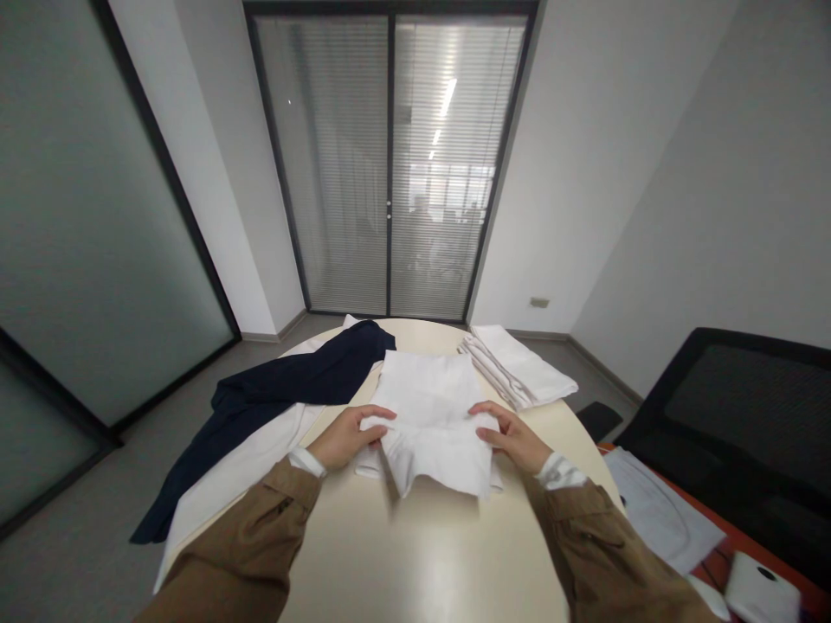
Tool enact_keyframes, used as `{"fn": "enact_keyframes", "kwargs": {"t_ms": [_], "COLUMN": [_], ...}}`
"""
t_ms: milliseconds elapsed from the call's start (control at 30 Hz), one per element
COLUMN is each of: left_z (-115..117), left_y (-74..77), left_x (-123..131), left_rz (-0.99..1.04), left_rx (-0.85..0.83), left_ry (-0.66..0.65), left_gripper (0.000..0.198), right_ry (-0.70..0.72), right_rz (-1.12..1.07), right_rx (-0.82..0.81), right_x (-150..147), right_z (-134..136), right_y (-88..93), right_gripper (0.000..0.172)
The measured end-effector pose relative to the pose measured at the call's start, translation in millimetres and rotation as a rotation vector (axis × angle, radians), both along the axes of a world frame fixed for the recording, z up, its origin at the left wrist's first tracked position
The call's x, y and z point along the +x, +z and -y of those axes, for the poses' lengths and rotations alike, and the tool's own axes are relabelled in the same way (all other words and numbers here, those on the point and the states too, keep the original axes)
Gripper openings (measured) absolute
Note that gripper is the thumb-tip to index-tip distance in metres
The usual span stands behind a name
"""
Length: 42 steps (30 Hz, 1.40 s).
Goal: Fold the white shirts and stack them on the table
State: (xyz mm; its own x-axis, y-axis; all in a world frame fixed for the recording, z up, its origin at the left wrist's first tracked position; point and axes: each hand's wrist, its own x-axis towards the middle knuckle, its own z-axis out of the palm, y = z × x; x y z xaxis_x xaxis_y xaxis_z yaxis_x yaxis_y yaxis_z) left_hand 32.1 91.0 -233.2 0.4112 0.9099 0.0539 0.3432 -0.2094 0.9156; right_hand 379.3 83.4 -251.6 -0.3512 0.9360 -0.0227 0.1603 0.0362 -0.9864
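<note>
A white cloth [432,389] lies across the middle of the pale round table [415,562], its near part lifted off the surface and hanging down in a flap. My left hand [351,435] pinches its left edge between thumb and fingers. On the opposite edge, my right hand [512,435] grips the cloth the same way. Part of a lower layer shows on the table beneath the flap. Behind my right hand is a folded stack of white cloth [519,368]. Dark blue fabric [292,376] lies over white fabric [240,472] at the left.
The blue and white fabrics hang over the table's left edge. A black mesh chair [733,433] stands at the right, with a white plastic bag [662,506] and a white device [761,588] on an orange surface beside the table. Glass doors [389,164] are beyond.
</note>
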Motion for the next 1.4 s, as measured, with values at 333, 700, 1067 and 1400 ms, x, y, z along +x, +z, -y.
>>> {"fn": "enact_keyframes", "kwargs": {"t_ms": [333, 700, 1067, 1400], "left_z": [17, 22, 16, 14], "left_y": [-0.8, -1.0, -5.7, 8.5], "left_x": [29, 39, 26, -7], "left_rz": [0.475, 0.236, 0.1, -0.425], "left_rx": [-0.242, 0.049, 0.094, 0.257], "left_ry": [0.114, 0.276, 0.109, -0.193], "left_gripper": [0.098, 0.043, 0.025, 0.034], "right_ry": [0.044, -0.16, 0.055, 0.236], "right_rz": [-0.036, 0.168, 0.301, 0.506], "right_rx": [0.039, 0.129, 0.224, 0.096], "right_x": [-4, -1, 4, 5], "right_z": [7, 5, 4, 16], "right_y": [7.6, 9.0, -1.5, 12.6], "right_gripper": [0.084, 0.055, 0.038, 0.04]}}
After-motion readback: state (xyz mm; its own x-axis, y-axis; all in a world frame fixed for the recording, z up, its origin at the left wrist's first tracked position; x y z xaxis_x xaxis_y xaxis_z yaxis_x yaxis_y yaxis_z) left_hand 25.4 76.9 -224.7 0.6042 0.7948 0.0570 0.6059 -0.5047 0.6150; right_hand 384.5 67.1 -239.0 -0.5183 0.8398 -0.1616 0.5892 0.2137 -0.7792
